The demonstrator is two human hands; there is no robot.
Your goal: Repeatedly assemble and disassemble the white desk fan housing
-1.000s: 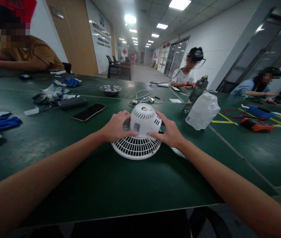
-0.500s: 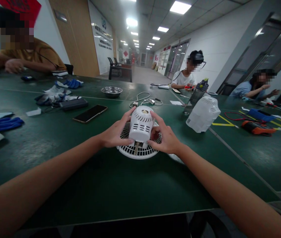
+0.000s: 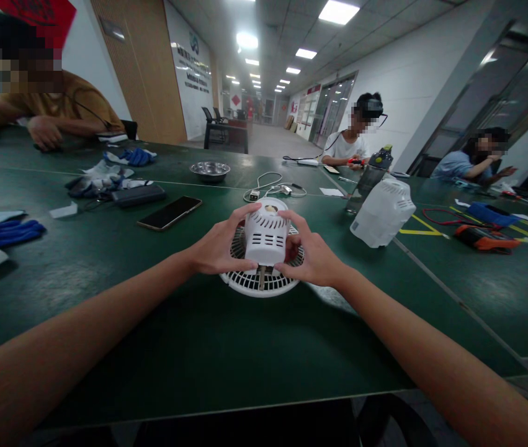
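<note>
A white slotted motor cover [image 3: 267, 239] of a small fan stands over a round white fan grille [image 3: 264, 287] lying on the table. My left hand [image 3: 221, 247] is closed on the cover's left side, its thumb at the lower front edge and its fingers near the top. From the right, my right hand [image 3: 313, 251] grips the same cover, thumb at the lower edge and index finger at the top. A narrow metal-looking piece [image 3: 262, 277] shows below the cover, between the thumbs. The inside of the cover is hidden.
Beyond my hands lie a white cable [image 3: 275, 186], a metal bowl [image 3: 210, 171] and a phone [image 3: 170, 213]. To the right stand a translucent white container [image 3: 382, 214], a dark bottle [image 3: 363, 186] and an orange meter [image 3: 484, 239]. Blue gloves [image 3: 10, 234] lie left. Several people sit around the green table [image 3: 226, 360].
The motor cover has shifted slightly to the right and sits a little straighter, both hands still on it. At the far left, a person's hand has moved.
</note>
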